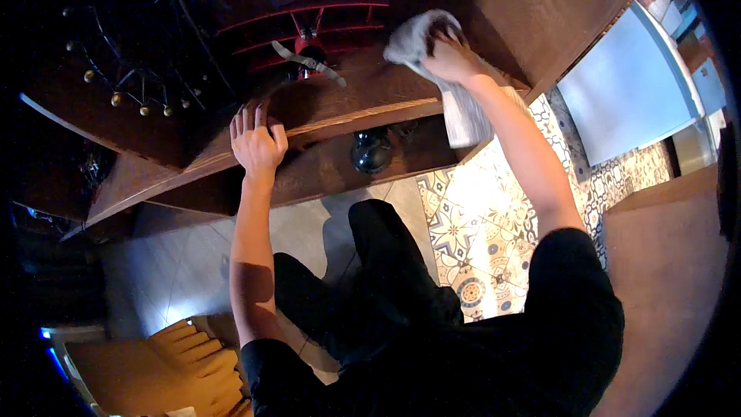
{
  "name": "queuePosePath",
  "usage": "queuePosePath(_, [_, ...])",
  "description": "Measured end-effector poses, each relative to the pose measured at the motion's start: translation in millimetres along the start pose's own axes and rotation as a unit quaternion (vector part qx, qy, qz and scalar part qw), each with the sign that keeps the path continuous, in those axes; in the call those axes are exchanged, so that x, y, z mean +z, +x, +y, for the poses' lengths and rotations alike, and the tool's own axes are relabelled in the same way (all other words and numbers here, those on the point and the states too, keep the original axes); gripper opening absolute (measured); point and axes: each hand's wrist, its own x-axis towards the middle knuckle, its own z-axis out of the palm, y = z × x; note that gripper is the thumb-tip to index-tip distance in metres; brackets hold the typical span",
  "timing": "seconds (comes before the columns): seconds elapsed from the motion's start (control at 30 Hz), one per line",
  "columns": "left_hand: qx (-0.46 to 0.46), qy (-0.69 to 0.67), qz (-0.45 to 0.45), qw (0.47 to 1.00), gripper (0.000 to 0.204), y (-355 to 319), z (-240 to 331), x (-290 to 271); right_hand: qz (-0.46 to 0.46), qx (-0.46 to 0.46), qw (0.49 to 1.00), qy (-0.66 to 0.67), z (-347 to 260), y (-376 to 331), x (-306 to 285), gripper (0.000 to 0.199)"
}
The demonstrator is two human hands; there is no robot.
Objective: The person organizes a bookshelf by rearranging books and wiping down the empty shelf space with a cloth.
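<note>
My right hand (454, 58) grips a pale, light-grey cloth (421, 37), bunched up on the right end of a dark wooden shelf (363, 93). A long part of the cloth drapes over the shelf's front edge. My left hand (259, 139) rests on the front edge of the same shelf, fingers stretched out, holding nothing. Between the two hands, farther back on the shelf, stands a red model biplane (310, 50) with a pale propeller (307, 62).
A dark rounded object (371, 151) sits on the lower shelf. Farther left is a dark metal ornament with small gold balls (116, 99). An upright wooden panel (552, 8) bounds the shelf at right. Patterned tiles (478, 247) cover the floor. Mustard-coloured upholstery (166, 363) shows lower left.
</note>
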Motion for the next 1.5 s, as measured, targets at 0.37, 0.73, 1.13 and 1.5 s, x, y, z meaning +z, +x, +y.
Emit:
queuePosePath(0.37, [0.010, 0.040, -0.040, 0.998, 0.040, -9, -2, 2, 0.185, 0.212, 0.949, -0.140, 37, -96, 3, 0.036])
queuePosePath(0.73, [0.012, 0.025, -0.019, 0.999, 0.036, -9, -6, 4, 0.650, 0.098, 0.495, 0.568, -39, -106, -135, 0.035])
queuePosePath(1.13, [0.049, 0.035, -0.013, 0.998, 0.033, -11, -2, 6, 0.572, 0.149, 0.773, -0.228, 87, 18, -314, 0.039])
queuePosePath(1.5, [0.062, 0.024, -0.009, 0.998, 0.033, -10, -1, 16, 0.338, 0.071, 0.831, -0.436, 144, -103, -62, 0.023])
